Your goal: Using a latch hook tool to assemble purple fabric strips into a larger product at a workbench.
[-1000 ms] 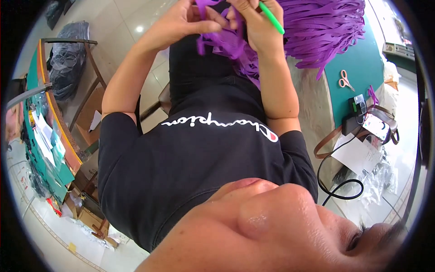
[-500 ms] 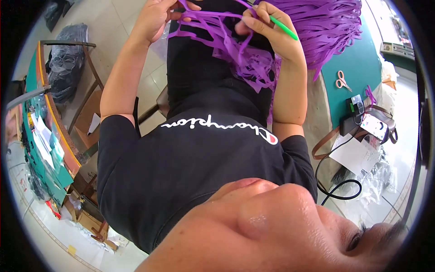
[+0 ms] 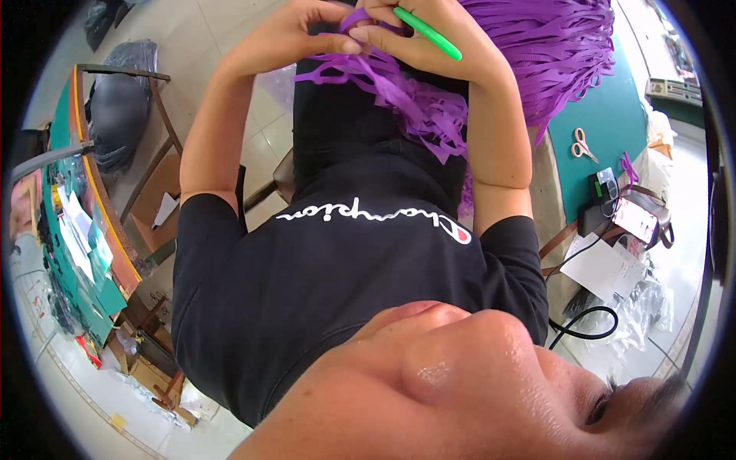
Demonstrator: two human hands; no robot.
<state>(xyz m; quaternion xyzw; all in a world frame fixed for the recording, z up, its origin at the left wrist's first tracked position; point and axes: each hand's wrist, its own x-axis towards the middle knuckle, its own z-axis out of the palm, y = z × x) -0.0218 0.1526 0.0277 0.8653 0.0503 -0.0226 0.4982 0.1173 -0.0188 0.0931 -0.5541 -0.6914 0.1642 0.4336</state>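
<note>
Two hands are raised near the top of the view, above a black shirt (image 3: 337,284). Purple strips (image 3: 414,100) are pinched in the left hand (image 3: 295,38), thumb and fingers closed on a loop of them. A green pen-like tool (image 3: 427,33) is gripped in the right hand (image 3: 429,42), whose fingers are also closed on the same strips, touching the left hand's fingertips. The loose ends are hung down over the shirt, between the forearms. Just behind the right hand, a large heap of purple strips (image 3: 552,46) is piled on a green table (image 3: 606,123). Farther right on that table, pink-handled scissors (image 3: 583,144) are laid, well apart from the hands. A phone (image 3: 632,218) and white papers (image 3: 606,268) are seen beyond the table edge. At far left, a wooden chair (image 3: 149,146) is placed beside a cluttered shelf (image 3: 77,245).
</note>
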